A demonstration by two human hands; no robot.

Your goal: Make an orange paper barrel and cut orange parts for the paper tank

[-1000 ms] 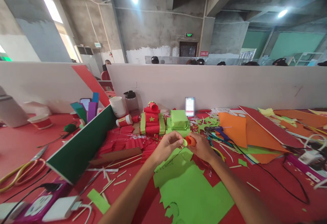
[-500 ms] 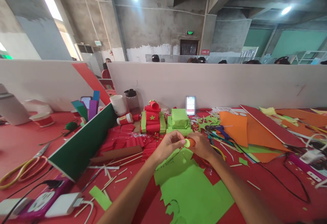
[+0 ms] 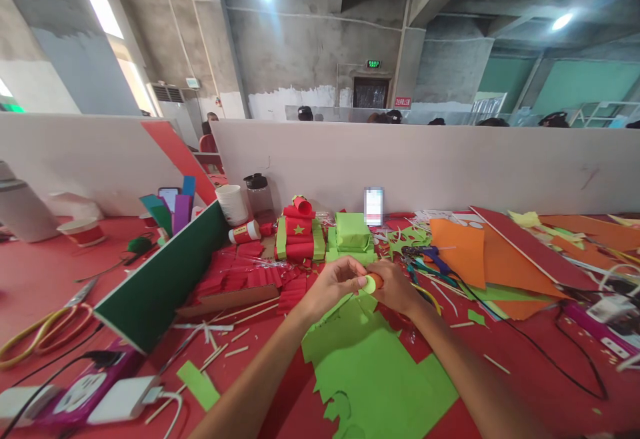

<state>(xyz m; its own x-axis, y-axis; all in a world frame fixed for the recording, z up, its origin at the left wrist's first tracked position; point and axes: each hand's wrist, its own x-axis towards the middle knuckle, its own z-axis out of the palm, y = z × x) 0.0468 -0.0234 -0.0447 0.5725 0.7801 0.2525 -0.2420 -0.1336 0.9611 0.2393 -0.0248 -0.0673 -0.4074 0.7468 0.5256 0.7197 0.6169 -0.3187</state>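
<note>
A small yellow-green paper disc (image 3: 369, 284) is held up over a cut green paper sheet (image 3: 380, 359). My left hand (image 3: 336, 284) pinches the disc's left edge between thumb and fingers. From the other side my right hand (image 3: 395, 287) is closed against it, with an orange patch showing beside the disc; whether that is a fingertip or paper I cannot tell. Just beyond my hands sit a green paper-covered block (image 3: 353, 232) and a red and green paper model (image 3: 299, 231) with a star on its front.
A box of red paper pieces (image 3: 235, 285) lies left, beside a dark green board (image 3: 160, 285). Scissors (image 3: 45, 335) and a power strip (image 3: 83, 392) are further left. To the right are a blue glue gun (image 3: 435, 257), its cable and orange sheets (image 3: 457, 249).
Both hands stay nearly in place. The disc has shifted slightly right and down between my fingers, and it faces the camera a little more.
</note>
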